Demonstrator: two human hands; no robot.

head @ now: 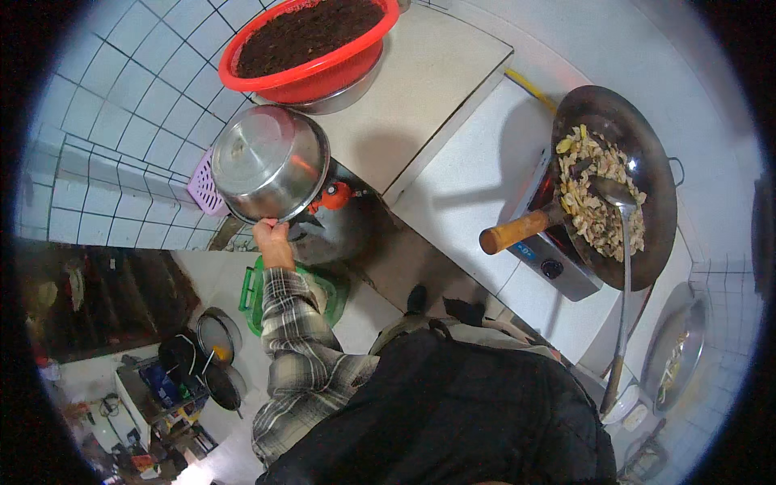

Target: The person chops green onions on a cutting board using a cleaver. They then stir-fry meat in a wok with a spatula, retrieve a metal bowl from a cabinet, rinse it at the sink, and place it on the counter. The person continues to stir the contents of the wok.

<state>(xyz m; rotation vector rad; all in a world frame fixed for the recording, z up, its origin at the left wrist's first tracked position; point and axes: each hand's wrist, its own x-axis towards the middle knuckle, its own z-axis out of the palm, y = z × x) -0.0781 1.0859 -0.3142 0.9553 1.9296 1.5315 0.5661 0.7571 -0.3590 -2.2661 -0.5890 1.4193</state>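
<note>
My left hand [271, 235], in a plaid sleeve, grips the near rim of a stainless steel basin [264, 159]. The basin is tilted so that its outer bottom faces me, and its inside is hidden. Beneath it stands a dark gas cylinder [345, 233] with an orange-red regulator [334, 196]. My right hand is out of view. To the right, a wok [658, 242] with a wooden handle [515, 231] sits on a portable gas stove [561, 273]. Sliced, pale cooked food [597, 209] fills its middle. A long-handled metal ladle [626, 260] rests in the wok, its bowl on the food.
A red plastic basin [315, 76] of dark, crumbly material stands on the pale counter [424, 91]. A purple perforated basket [207, 185] is by the tiled wall. On the floor is a green container [333, 303]. A large metal pan [679, 345] lies far right, near a white bowl [623, 405].
</note>
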